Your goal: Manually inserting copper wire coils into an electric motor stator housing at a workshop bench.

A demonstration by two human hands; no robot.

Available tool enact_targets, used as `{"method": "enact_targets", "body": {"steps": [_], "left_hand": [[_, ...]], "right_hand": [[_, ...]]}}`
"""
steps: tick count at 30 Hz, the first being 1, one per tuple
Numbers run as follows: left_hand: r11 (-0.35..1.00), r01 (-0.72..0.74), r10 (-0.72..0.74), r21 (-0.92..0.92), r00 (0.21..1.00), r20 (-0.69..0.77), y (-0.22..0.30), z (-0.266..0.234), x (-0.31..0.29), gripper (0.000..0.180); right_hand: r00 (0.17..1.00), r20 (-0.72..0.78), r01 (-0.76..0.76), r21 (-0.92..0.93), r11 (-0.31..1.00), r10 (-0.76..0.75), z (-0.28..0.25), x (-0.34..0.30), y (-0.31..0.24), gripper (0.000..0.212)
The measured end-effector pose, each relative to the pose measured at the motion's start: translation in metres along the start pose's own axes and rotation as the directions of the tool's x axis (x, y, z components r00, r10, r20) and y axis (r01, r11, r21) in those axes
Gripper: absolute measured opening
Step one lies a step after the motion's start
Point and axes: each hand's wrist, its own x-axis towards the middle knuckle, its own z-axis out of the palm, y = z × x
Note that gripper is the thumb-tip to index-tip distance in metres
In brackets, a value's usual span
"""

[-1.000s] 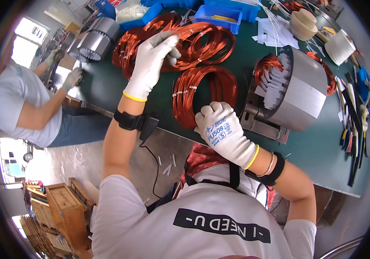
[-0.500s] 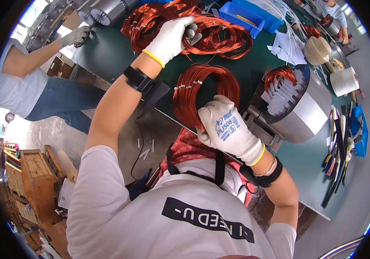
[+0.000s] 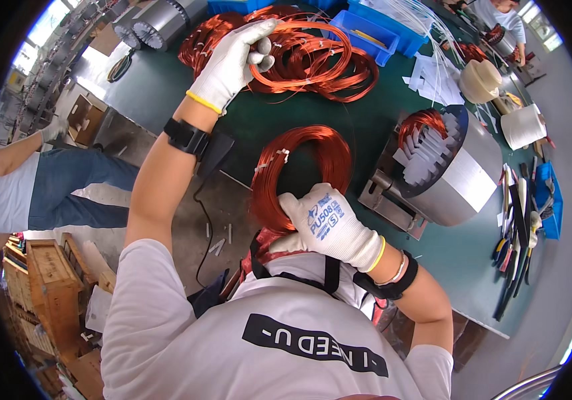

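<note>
Both my hands wear white knitted gloves with yellow cuffs. My right hand (image 3: 326, 225) grips the near side of a thick ring-shaped coil of copper-coloured wire (image 3: 338, 157), tied with small white bands, at the table's near edge. Beyond it, my left hand (image 3: 236, 63) is closed at the left side of a thinner wire coil (image 3: 347, 57), fingers curled round its strands. That coil lies over a heap of similar wire coils (image 3: 359, 83) on the green table (image 3: 379, 107). Some of my right fingers are hidden under the thick coil.
Right of the thick coil stands a slotted metal motor stator (image 3: 476, 160) with copper windings. Hand tools (image 3: 516, 233) and a blue tray (image 3: 550, 200) lie farther right. Blue bins (image 3: 366, 39), white paper (image 3: 426, 77) and spools (image 3: 524, 127) are behind. A co-worker (image 3: 76, 190) stands at left.
My right hand has drawn the thick coil nearer my body. My left hand has shifted left, and a thin coil now stands out from the heap. The co-worker has moved away leftward.
</note>
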Motion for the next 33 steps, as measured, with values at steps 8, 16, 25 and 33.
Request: {"method": "enact_targets", "body": {"steps": [8,16,25,33], "left_hand": [[0.994,0.001,-0.007,0.105,0.998,0.059,0.004,-0.002,-0.030,0.034],[1.000,0.000,-0.001,0.014,0.999,0.039,-0.001,0.008,-0.050,0.033],[0.962,-0.148,0.091,0.230,0.967,0.239,-0.014,0.031,-0.077,0.036],[0.657,-0.452,0.145,0.603,0.861,0.487,-0.023,0.048,-0.116,0.026]], "right_hand": [[0.966,-0.258,-0.029,-0.024,0.999,0.022,-0.005,0.006,0.010,0.042],[0.932,-0.353,-0.125,-0.109,0.986,0.079,0.001,0.001,0.009,0.035],[0.904,-0.337,-0.276,0.010,0.961,0.263,-0.018,-0.003,0.015,0.071],[0.762,-0.026,0.021,1.000,0.015,0.647,-0.022,0.012,0.014,0.065]]}}
